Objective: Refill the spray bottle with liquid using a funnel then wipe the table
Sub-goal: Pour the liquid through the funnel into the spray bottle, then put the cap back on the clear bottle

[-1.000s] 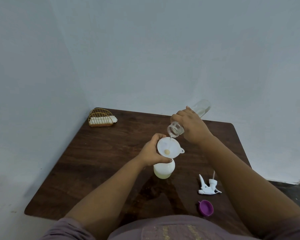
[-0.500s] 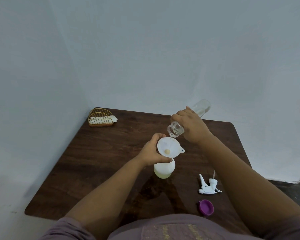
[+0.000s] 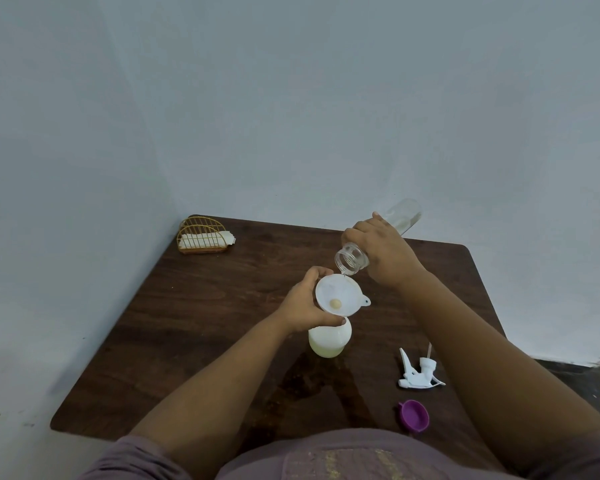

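Observation:
A white spray bottle [image 3: 329, 342] stands uncapped at the middle of the dark wooden table [image 3: 194, 323]. A white funnel [image 3: 338, 296] sits in its neck, and my left hand [image 3: 305, 303] grips the funnel and the neck from the left. My right hand [image 3: 383, 252] holds a clear bottle [image 3: 352, 259] tilted mouth-down over the funnel's far rim. A thin stream of clear liquid runs from its mouth into the funnel. The clear bottle's raised base [image 3: 404, 214] looks nearly empty.
The white spray trigger head [image 3: 418, 372] lies on its side to the right of the spray bottle. A purple cap [image 3: 414, 415] lies near the front edge. A gold wire holder with white cloth [image 3: 203, 237] stands at the far left corner. Walls close the back and left.
The clear bottle's mouth has shifted very slightly over the funnel. Both hands stay where they were.

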The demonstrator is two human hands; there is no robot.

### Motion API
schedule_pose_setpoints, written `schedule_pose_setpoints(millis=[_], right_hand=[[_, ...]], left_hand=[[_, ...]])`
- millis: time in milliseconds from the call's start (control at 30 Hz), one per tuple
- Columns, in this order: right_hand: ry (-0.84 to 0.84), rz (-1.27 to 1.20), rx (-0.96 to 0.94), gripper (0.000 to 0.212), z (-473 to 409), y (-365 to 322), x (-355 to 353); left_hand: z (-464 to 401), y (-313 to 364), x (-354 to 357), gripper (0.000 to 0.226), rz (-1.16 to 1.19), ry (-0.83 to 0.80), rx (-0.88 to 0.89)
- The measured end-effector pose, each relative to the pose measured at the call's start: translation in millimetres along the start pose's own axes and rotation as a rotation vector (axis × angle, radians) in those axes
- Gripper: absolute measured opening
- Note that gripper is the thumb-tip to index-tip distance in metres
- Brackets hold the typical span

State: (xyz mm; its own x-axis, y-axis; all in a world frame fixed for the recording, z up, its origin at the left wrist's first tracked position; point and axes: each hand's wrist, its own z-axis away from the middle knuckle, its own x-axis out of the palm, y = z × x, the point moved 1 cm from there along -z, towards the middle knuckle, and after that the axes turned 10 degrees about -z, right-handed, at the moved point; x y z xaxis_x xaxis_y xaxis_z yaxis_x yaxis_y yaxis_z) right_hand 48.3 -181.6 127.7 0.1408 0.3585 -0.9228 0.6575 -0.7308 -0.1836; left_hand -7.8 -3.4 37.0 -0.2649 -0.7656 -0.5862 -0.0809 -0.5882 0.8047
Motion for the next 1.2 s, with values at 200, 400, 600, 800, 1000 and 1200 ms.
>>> schedule_pose_setpoints(millis=[200,400,600,800,1000,1200], right_hand=[[0.009,-0.007,-0.006,0.04,1.1,1.8,2.2],[0.024,-0.202,0.039,0.036,5.7,1.1,2.5],[0.053,-0.511,0.228,0.034,17.2,-7.3,-7.6],[0.109,-0.588,0.455,0.048,32.0,-1.9,-19.5],[0.163,-0.654,0.666,0.049,53.3,5.1,-22.6],[0.227,-0.718,0.784,0.051,88.8,-0.9,-12.4]], left_hand=[[1.6,2.7,-0.4,0.085,0.003,-0.002,-0.003],[3.7,3.7,-2.6,0.097,0.013,-0.026,-0.025],[8.3,6.8,-4.0,0.1,0.014,-0.022,-0.027],[11.8,8.1,-5.9,0.102,0.018,-0.018,-0.033],[15.9,7.8,-4.0,0.108,0.036,-0.005,-0.049],[31.1,5.3,-1.0,0.101,0.06,0.147,-0.069]])
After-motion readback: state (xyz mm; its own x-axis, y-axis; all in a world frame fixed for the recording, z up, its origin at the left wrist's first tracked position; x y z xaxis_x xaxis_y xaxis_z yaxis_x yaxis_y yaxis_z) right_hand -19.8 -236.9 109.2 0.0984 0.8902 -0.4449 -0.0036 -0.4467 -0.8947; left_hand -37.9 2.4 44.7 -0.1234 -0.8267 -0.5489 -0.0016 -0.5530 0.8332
